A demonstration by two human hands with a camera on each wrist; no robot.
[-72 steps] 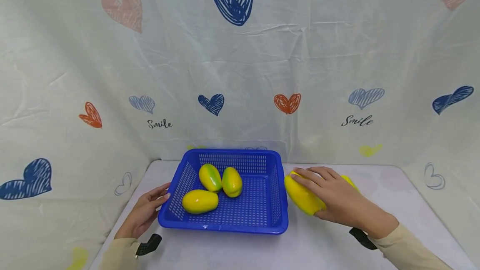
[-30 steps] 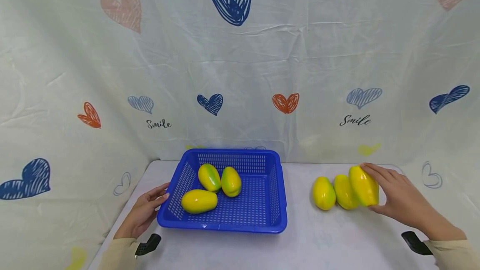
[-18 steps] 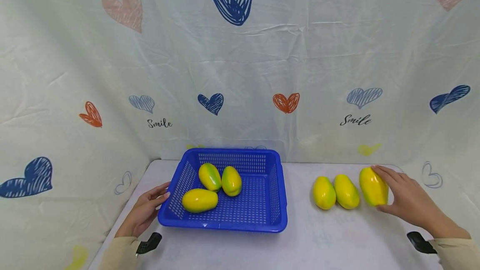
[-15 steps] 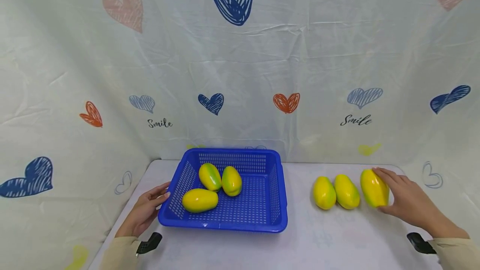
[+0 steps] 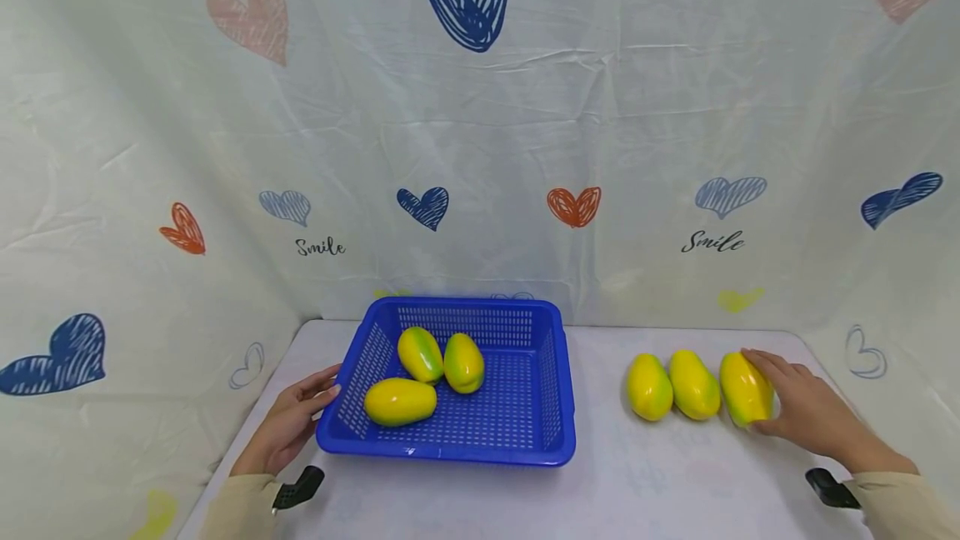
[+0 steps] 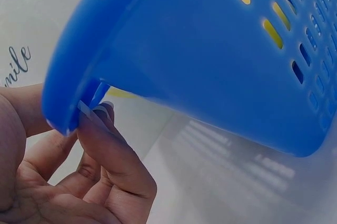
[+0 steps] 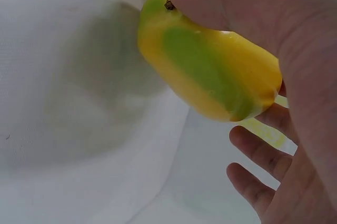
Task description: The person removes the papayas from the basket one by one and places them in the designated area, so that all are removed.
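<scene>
My left hand pinches the left rim of a blue plastic basket between thumb and fingers, which the left wrist view shows close up. Inside the basket, three yellow-green mangoes lie toward the left. On the right of the table, my right hand holds another mango by its ends, thumb at the near end. In the right wrist view, this mango shows a green stripe and a brown stem spot. Just left of it, two mangoes rest side by side on the table.
A white-covered table carries everything. Behind and beside it hangs a pale curtain printed with hearts and "Smile". The basket's right wall stands a short way left of the loose mangoes.
My right hand has carried a mango from beside the basket's right rim to the right, past the two others, and has since lowered it. The left hand and basket stay put.
</scene>
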